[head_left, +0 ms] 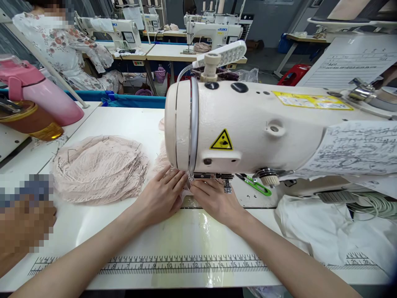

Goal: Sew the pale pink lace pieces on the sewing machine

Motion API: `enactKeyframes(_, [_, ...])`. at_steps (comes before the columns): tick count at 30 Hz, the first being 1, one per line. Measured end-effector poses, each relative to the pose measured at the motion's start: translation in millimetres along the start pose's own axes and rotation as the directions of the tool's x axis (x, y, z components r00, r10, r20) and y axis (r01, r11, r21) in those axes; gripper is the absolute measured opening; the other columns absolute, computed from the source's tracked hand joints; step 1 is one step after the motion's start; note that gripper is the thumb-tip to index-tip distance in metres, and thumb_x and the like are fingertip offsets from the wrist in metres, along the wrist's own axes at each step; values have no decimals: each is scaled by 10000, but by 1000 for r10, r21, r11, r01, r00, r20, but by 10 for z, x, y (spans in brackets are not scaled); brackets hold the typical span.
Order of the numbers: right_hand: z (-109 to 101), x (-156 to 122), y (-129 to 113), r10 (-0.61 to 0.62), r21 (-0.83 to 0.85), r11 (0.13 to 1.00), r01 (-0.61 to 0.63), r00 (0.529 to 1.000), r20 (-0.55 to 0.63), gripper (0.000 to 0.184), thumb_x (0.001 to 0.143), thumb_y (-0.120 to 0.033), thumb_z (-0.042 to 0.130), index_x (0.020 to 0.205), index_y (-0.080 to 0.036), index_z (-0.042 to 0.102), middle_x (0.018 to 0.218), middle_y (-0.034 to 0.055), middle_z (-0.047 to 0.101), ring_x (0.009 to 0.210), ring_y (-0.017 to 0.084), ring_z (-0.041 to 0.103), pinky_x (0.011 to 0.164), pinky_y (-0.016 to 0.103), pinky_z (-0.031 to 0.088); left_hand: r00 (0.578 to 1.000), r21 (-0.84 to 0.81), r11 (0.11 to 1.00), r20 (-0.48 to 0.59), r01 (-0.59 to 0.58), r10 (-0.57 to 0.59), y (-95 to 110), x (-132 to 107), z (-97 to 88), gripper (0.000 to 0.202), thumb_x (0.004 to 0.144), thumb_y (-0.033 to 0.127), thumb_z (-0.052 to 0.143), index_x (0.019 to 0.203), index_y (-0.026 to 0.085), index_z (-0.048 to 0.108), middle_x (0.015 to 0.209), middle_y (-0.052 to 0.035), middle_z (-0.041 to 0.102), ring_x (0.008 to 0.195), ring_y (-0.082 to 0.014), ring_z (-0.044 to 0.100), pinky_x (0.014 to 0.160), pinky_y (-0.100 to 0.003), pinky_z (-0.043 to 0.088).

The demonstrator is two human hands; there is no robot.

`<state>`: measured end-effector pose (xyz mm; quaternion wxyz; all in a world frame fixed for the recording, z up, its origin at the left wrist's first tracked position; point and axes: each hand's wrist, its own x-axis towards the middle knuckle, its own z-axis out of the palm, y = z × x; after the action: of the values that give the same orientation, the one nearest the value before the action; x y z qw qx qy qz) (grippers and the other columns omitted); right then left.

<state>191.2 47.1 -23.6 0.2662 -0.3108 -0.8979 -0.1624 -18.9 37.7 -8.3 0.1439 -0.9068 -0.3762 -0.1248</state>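
The left hand [166,190] and the right hand [215,198] are close together in the middle of the frame, just below the head of the sewing machine [248,128]. The left fingers lie nearly straight and side by side, touching the pale pink cloth [160,160], which is at the centre, partly hidden behind the machine. The right fingers reach under the machine head, a little bent; since it covers their tips, I cannot tell if either hand pinches the cloth or only presses it.

At the left of centre lies a pile of pink lace [99,165]. Right of the right hand are the green scissors [256,186], and at the lower right, a white fabric [313,223]. Along the bottom runs a printed ruler [186,265]. A pink bottle [46,91] leans at the upper left.
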Motion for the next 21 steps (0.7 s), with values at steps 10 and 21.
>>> enactKeyframes(10, [-51, 8, -5, 82, -48, 996, -80, 996, 37, 221, 846, -68, 570, 981, -225, 650, 995, -35, 731, 832, 145, 585, 643, 334, 332, 999, 23, 999, -26, 30, -29, 73, 32, -38, 413, 937, 288, 409, 1190, 49, 632, 1204, -182, 667, 1114, -305, 634, 1042, -472, 406])
enactKeyframes(21, [-77, 3, 38, 120, -104, 988, -117, 993, 16, 203, 871, -144, 574, 997, -260, 683, 996, -49, 740, 799, 173, 600, 709, 342, 397, 996, 43, 995, -20, 85, -85, 125, 31, -22, 404, 953, 329, 441, 1216, 85, 626, 1183, -167, 679, 1100, -297, 643, 1069, -487, 372])
